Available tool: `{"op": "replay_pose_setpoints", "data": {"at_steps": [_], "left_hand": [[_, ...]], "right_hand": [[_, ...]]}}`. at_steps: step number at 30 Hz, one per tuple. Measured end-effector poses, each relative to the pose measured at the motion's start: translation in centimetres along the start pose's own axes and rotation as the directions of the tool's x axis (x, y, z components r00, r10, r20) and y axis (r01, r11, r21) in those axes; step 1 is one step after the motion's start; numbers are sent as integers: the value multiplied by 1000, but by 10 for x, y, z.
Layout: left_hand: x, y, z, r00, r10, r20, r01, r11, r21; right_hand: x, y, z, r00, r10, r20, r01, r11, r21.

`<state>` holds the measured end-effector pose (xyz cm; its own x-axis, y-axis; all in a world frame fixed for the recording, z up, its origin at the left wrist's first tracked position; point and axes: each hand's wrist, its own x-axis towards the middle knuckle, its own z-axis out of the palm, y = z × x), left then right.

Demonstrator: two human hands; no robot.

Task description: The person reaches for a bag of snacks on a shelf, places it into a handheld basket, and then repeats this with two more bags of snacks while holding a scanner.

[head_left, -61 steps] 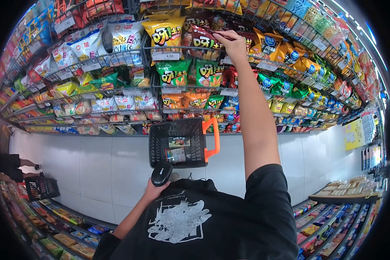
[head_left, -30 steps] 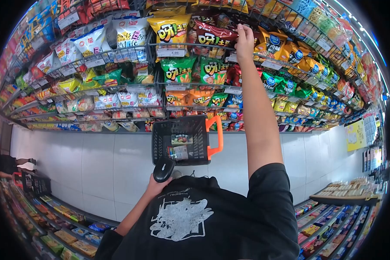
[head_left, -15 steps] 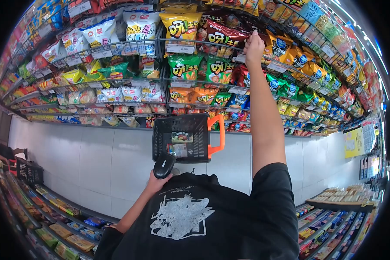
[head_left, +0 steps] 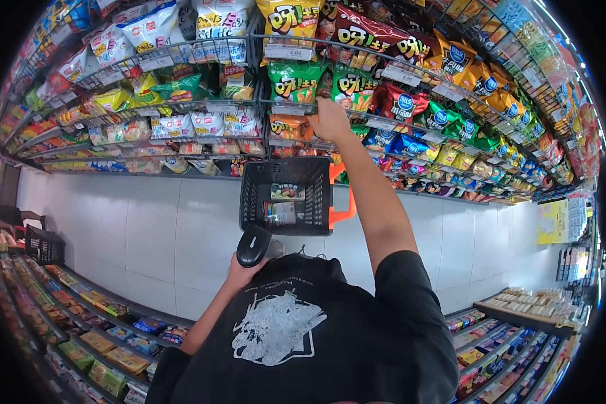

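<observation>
In my left hand [head_left: 241, 273] is a black handheld barcode scanner [head_left: 254, 244], its rounded top facing up beside the basket's near corner. My right hand [head_left: 331, 121] reaches to the shelf front, between a green chip bag on the left [head_left: 293, 84] and another green chip bag [head_left: 352, 87] on the right. Thumb and fingers look apart, and the fingertips are partly lost against the bags. Just under that hand lie orange chip bags [head_left: 288, 126]. A black shopping basket [head_left: 249, 195] with an orange handle [head_left: 344, 214] stands below, a few packets inside.
Wire shelves hold yellow bags [head_left: 288, 20], dark red bags [head_left: 363, 34] and white bags [head_left: 151, 30]. Shelves of boxed goods [head_left: 101, 340] stand behind me. At the far left, a person's arm [head_left: 7, 214] shows near another black basket [head_left: 44, 246]. Pale tiles [head_left: 148, 209] floor the aisle.
My right hand has come down and left, from the dark red bags to the green ones a row lower. The scanner stays in my left hand. The view has shifted slightly.
</observation>
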<state>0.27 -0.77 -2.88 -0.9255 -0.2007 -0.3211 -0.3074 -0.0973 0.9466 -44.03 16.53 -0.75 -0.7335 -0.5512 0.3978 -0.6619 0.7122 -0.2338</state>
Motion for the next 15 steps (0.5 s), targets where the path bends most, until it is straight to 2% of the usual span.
{"op": "replay_pose_setpoints", "data": {"at_steps": [2, 6, 9, 14, 15], "left_hand": [[2, -5, -1, 999, 12, -34, -11, 999, 38], [-1, -16, -11, 996, -74, -43, 77, 994, 79], [0, -11, -11, 994, -72, -85, 75, 997, 31], [13, -4, -12, 995, -88, -52, 92, 994, 67], [16, -1, -9, 995, -86, -45, 89, 994, 64]], "right_hand": [[-12, -2, 17, 997, -20, 74, 33, 982, -188], [-6, -3, 39, 998, 41, 38, -30, 966, -255], [-4, 2, 45, 999, 36, 13, -31, 969, -245], [-3, -2, 39, 1000, 23, -12, -26, 972, -235], [-1, -3, 44, 995, 5, -99, -27, 974, -225]]}}
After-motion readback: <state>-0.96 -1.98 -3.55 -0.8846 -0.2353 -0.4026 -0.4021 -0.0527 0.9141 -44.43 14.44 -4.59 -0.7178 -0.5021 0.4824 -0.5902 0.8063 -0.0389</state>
